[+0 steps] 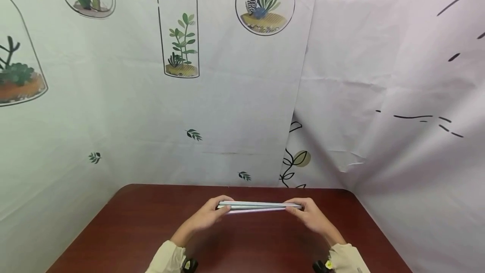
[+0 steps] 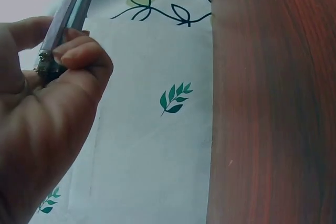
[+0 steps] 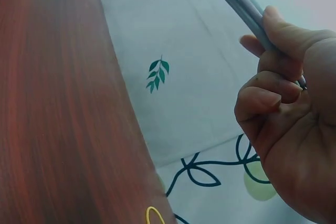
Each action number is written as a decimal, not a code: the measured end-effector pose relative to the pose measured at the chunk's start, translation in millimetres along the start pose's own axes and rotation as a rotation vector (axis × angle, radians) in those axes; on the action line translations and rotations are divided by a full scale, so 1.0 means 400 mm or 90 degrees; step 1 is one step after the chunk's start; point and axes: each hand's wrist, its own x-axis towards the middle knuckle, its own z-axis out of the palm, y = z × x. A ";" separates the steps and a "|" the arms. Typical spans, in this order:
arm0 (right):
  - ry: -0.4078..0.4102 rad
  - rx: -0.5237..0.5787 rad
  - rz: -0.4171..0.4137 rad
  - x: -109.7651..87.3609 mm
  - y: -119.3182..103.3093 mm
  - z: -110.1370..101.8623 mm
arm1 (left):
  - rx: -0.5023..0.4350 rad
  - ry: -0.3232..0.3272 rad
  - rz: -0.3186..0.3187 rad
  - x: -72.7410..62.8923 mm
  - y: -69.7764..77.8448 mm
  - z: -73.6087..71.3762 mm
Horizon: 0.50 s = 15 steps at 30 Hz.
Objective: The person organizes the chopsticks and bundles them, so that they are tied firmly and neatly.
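Note:
A thin, straight bundle of pale lilac and grey-green strips (image 1: pixel 257 206) is held level above the far half of the table. Its exact kind cannot be told from these angles. My left hand (image 1: pixel 207 214) grips the left end, thumb on the near side. At the opposite end, my right hand (image 1: pixel 308 214) pinches the bundle between thumb and fingers. In the left wrist view the strips (image 2: pixel 73 9) end in something dark inside the curled left hand (image 2: pixel 58 93). The right wrist view shows the strips (image 3: pixel 236 1) running into the right hand (image 3: pixel 289 98), its lower fingers curled.
Beneath both hands lies a dark red wood-grained table (image 1: pixel 125 231) with rounded far corners. White cloth (image 1: pixel 235 104) printed with plants hangs behind it and along the sides. Black devices, such as the strap (image 1: pixel 189 265) at the left sleeve, sit on both wrists.

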 end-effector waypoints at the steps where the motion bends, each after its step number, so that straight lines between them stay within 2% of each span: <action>1: 0.004 0.002 -0.003 -0.002 -0.001 0.002 | -0.009 -0.007 -0.002 -0.002 -0.002 0.000; 8: 0.033 0.010 -0.010 -0.011 0.000 0.017 | -0.068 -0.043 -0.007 -0.012 -0.005 0.006; 12: 0.054 0.014 -0.002 -0.017 0.000 0.021 | -0.044 -0.033 0.010 -0.016 0.005 0.005; 15: 0.069 0.013 -0.001 -0.019 -0.004 0.024 | -0.019 -0.008 0.027 -0.017 0.009 0.005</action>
